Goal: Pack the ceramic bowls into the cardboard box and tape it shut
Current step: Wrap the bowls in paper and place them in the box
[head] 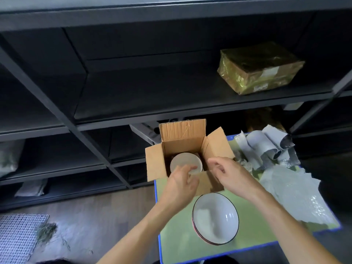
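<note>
Cardboard box (pixel 182 145) holds one ceramic bowl (pixel 185 161). Left hand (pixel 181 181) touches its near rim, grip unclear; right hand (pixel 228 172) hovers relaxed.

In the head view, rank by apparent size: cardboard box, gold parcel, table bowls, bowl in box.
Largest first:
cardboard box, flaps included
gold parcel, close behind, farther off
table bowls
bowl in box, partly hidden
</note>
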Tool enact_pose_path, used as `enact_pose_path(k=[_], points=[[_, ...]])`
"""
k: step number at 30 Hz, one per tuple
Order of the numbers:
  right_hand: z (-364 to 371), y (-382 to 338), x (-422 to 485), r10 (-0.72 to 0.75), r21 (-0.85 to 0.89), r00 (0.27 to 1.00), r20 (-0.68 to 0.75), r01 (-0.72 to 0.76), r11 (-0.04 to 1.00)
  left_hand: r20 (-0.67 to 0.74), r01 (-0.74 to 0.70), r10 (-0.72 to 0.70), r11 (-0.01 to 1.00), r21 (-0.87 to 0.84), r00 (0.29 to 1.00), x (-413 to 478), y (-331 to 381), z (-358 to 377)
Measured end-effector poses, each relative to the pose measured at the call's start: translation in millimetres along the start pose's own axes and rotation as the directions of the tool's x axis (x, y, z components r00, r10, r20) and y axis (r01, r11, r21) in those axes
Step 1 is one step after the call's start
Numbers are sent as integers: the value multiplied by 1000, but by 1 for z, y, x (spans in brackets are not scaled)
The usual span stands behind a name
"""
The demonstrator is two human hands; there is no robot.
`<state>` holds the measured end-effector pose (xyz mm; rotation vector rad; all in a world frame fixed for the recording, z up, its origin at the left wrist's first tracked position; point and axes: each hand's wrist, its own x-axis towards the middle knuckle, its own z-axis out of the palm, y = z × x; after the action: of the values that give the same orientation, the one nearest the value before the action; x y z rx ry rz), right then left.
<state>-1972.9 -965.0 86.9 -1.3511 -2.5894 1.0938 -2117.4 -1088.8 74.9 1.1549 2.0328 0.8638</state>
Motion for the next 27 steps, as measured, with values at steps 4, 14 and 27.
enact_pose_path(k=[4, 14, 27], points=[[-4, 17, -18, 9, 48, 1000, -24, -8, 999, 22, -57, 56, 998, 17, 998, -16, 3, 20], [-9, 24, -23, -36, 93, 999, -1, 36, 995, -63, -14, 20, 996, 83, 998, -4, 13, 30], [-10, 24, -21, -73, 49, 997, 28, 72, 996, -75, -39, 41, 999, 38, 996, -14, 21, 34]])
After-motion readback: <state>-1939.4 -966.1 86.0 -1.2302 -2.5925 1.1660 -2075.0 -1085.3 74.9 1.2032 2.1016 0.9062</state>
